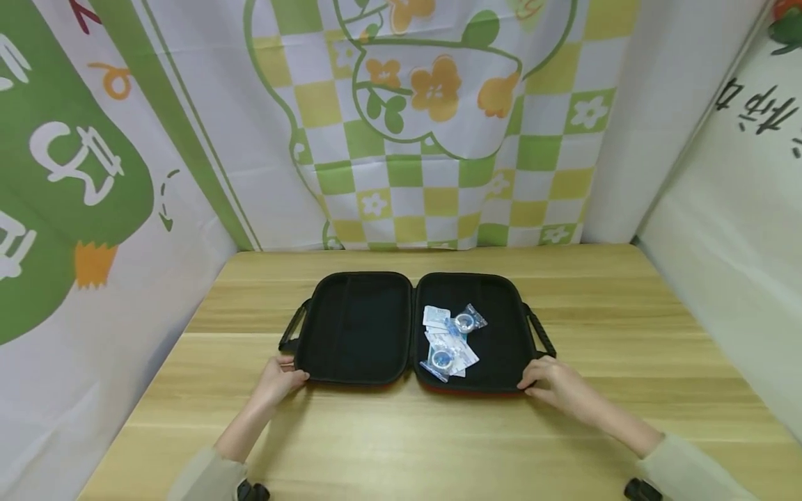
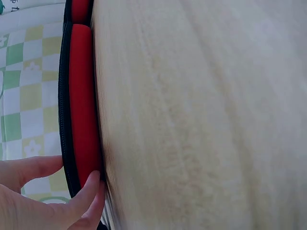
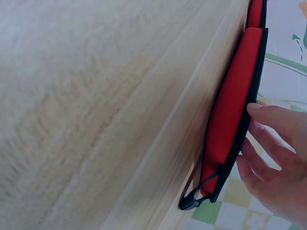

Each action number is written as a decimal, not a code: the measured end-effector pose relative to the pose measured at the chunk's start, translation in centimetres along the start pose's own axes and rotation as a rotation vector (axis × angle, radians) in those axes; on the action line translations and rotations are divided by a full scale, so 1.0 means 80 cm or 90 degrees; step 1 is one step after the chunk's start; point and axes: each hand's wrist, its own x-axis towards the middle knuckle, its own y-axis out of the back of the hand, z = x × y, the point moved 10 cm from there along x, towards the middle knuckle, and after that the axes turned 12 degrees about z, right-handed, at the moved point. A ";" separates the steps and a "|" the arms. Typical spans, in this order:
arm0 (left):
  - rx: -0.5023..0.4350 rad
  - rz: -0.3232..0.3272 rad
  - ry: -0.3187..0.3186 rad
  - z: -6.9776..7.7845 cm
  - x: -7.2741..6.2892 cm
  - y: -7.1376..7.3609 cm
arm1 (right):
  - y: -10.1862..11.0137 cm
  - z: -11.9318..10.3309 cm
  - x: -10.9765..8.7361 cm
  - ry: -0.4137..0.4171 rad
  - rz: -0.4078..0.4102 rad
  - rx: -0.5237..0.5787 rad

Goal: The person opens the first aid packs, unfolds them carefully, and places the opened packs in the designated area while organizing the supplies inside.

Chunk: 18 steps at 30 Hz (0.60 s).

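Clock centred on the zip-up case [image 1: 357, 330], head view. Left hand [image 1: 280, 381] at 8 o'clock: partly closed, outer near corner pinched, zip rim and red shell both touched, likely so that half is steadied. Left handle [image 1: 293, 323] at 9, not gripped. Case laid open on the bench [image 1: 376, 445], black lining up, presumably so both halves can be reached. In the right half, flat paper packets [image 1: 454, 344] are heaped near the hinge; two clear-wrapped ring-shaped rolls [image 1: 464, 322] at the heap's 1 and 6. Right handle [image 1: 542, 332] at 3, not gripped. Right hand [image 1: 554, 383] at 4: partly closed, rim held between thumb and fingers, seemingly so both sides are evenly controlled.
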 end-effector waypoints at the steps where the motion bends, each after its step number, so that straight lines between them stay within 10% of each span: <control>1: 0.000 -0.002 0.001 0.000 0.000 0.000 | 0.000 0.000 0.000 0.001 0.002 0.001; 11: -0.021 -0.042 -0.007 0.005 -0.002 0.004 | -0.001 0.006 0.002 -0.019 -0.020 0.000; 18: 0.086 -0.011 -0.071 0.019 0.002 0.020 | 0.001 0.008 0.003 -0.034 -0.008 0.011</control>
